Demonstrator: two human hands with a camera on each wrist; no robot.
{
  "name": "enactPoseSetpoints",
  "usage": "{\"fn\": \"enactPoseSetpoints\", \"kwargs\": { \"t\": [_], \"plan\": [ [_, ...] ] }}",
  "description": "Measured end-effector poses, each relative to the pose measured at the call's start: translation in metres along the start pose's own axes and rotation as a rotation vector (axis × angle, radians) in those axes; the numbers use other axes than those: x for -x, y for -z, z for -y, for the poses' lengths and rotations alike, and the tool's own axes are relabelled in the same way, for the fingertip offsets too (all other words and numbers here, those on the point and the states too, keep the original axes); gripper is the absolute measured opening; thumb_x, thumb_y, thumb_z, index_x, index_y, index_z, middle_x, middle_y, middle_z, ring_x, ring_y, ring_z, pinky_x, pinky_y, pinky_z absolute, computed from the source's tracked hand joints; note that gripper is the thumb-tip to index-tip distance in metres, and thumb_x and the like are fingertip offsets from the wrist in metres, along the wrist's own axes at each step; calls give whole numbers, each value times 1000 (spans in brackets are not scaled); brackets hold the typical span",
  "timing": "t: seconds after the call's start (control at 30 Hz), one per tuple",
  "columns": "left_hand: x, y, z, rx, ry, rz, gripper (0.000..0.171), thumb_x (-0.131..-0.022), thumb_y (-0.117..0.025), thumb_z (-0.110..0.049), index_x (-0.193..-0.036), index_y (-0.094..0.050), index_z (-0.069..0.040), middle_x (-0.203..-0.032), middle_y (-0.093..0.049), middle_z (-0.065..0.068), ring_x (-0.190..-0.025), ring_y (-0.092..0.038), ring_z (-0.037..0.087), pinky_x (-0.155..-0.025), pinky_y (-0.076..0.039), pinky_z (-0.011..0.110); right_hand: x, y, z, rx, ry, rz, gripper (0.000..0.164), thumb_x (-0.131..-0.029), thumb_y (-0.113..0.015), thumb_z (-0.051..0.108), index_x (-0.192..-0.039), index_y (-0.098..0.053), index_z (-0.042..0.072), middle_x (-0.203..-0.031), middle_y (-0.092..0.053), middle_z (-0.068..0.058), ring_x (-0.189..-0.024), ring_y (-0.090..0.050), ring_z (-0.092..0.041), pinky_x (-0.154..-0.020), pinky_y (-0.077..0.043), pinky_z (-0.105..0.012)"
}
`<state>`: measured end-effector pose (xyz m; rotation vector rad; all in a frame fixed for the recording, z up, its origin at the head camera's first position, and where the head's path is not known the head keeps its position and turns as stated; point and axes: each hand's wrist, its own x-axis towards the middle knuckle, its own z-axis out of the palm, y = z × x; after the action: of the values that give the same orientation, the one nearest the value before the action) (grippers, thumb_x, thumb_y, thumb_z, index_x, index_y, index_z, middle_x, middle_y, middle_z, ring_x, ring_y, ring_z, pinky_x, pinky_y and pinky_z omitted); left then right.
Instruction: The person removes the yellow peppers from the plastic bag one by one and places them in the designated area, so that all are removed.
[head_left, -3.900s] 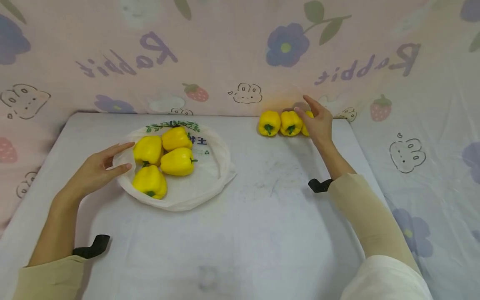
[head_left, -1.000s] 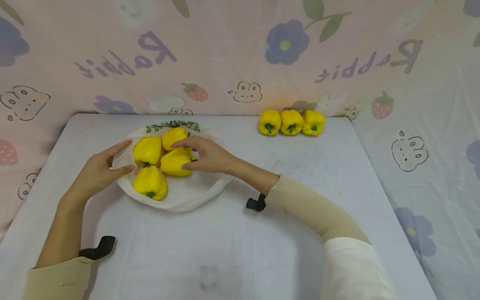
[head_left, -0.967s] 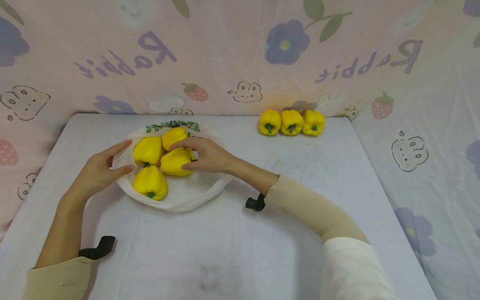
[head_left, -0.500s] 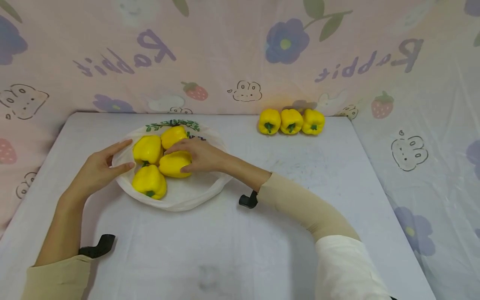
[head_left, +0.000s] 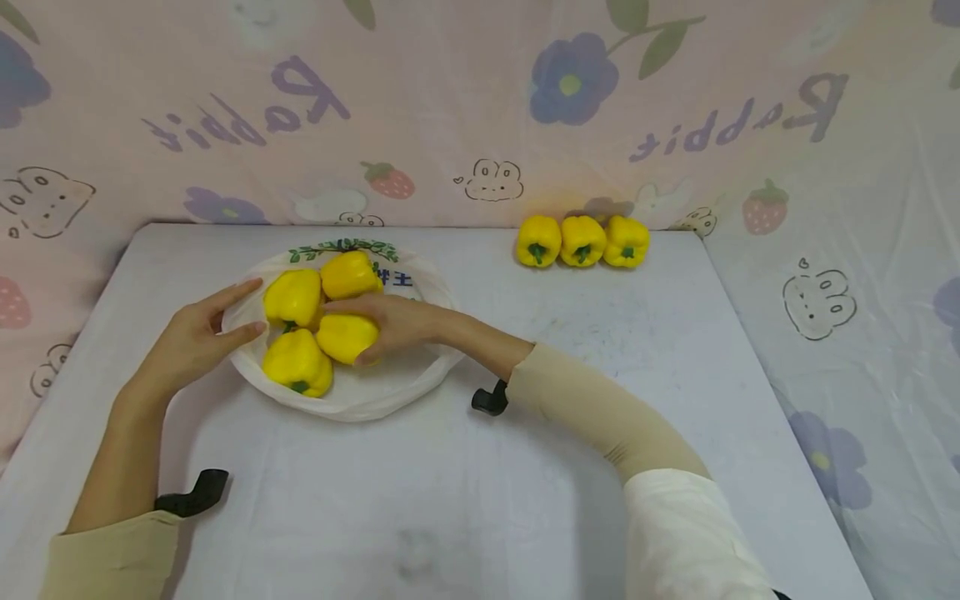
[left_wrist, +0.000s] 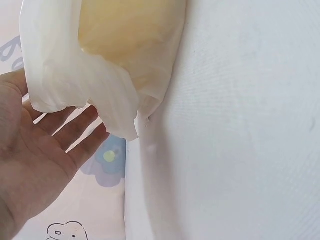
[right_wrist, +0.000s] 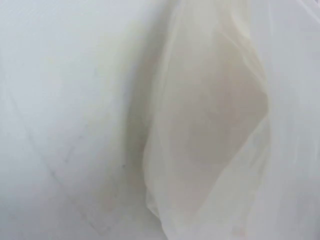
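A white plastic bag [head_left: 390,406] lies with its mouth spread wide on the table, several yellow bell peppers inside. My right hand [head_left: 401,321] reaches into it and grips the front-right bell pepper [head_left: 347,337], fingers over the top and thumb on the near side. Against the bag's left rim rests my left hand [head_left: 191,342], thumb and fingers spread apart. In the left wrist view the fingers of the left hand [left_wrist: 45,155] go behind the hanging bag edge [left_wrist: 65,80]. The right wrist view has only the bag's side [right_wrist: 205,125] and the tabletop, no hand.
At the back right, three yellow bell peppers [head_left: 582,242] stand in a row against the printed cloth backdrop [head_left: 420,100]. A white cloth covers the table [head_left: 480,500]. Black curved pieces [head_left: 197,493] sit at both wrists.
My right hand has come from the back-right row into the bag and taken hold of a bell pepper, which has shifted slightly toward me. The left hand has stayed at the rim.
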<state>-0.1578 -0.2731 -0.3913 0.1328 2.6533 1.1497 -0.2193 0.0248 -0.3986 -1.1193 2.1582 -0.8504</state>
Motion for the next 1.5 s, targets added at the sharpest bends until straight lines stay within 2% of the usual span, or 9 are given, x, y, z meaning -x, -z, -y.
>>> {"fn": "enactPoseSetpoints", "kwargs": {
  "t": [0.17, 0.43, 0.6, 0.7, 0.87, 0.97, 1.13, 1.37, 1.5],
  "plan": [
    [1, -1, 0, 4, 1, -2, 75, -96, -63, -44, -158, -27, -22, -162, -19, 20, -145, -18, 51, -108, -25, 70, 0, -2, -1, 23, -11, 24, 86, -84, -81, 32, -156, -34, 27, -159, -33, 6, -140, -32, -7, -118, -22, -28],
    [-2, 1, 1, -15, 11, -4, 75, -96, -62, -46, -158, -27, -24, -162, -19, 20, -143, -19, 53, -107, -25, 72, 3, -1, -2, 31, -47, -32, 85, -81, -83, 37, -153, -38, 28, -155, -38, 8, -135, -37, -9, -116, -27, -31],
    [-2, 2, 1, -16, 16, -4, 75, -96, -62, -47, -158, -27, -24, -163, -19, 18, -143, -18, 53, -108, -24, 71, 6, 3, -1, 23, -3, -79, 84, -81, -82, 38, -152, -40, 24, -154, -40, 7, -135, -37, -8, -115, -27, -26],
    [-1, 2, 1, -14, 14, -5, 75, -96, -62, -46, -158, -27, -23, -163, -19, 19, -143, -18, 53, -108, -24, 71, 9, 6, 2, 6, 20, -94, 83, -81, -82, 40, -152, -40, 26, -154, -39, 7, -135, -37, -7, -114, -26, -25],
    [-1, 2, 2, -6, -11, -18, 74, -97, -63, -43, -158, -29, -21, -161, -21, 21, -143, -19, 53, -108, -24, 71, 16, 12, 6, -17, 81, -119, 81, -83, -80, 41, -152, -41, 30, -155, -38, 8, -136, -35, -5, -114, -26, -23],
    [-1, 2, 2, 10, -29, -25, 72, -97, -64, -40, -157, -31, -19, -161, -22, 21, -144, -19, 51, -109, -23, 70, 19, 14, 6, -31, 119, -153, 78, -83, -80, 40, -151, -43, 28, -153, -41, 8, -135, -36, -4, -113, -27, -23],
    [-2, 0, 2, 17, -28, -25, 72, -97, -63, -41, -157, -31, -18, -161, -22, 22, -145, -17, 50, -110, -22, 70, 25, 17, 7, -48, 102, -196, 79, -82, -81, 40, -150, -44, 27, -153, -40, 9, -135, -35, -4, -113, -26, -21],
    [0, 1, 4, 16, -21, -16, 72, -97, -64, -41, -157, -30, -19, -161, -21, 22, -144, -18, 52, -109, -23, 70, 41, 24, 7, -58, 40, -260, 80, -80, -81, 45, -149, -43, 32, -154, -37, 14, -139, -31, -2, -117, -25, -29],
    [1, 1, 5, 24, -23, -15, 73, -97, -64, -40, -158, -30, -20, -162, -21, 20, -144, -19, 52, -109, -23, 70, 51, 29, 4, -79, 22, -290, 80, -81, -81, 44, -149, -43, 31, -154, -38, 15, -140, -30, -2, -118, -25, -32]
  ]
}}
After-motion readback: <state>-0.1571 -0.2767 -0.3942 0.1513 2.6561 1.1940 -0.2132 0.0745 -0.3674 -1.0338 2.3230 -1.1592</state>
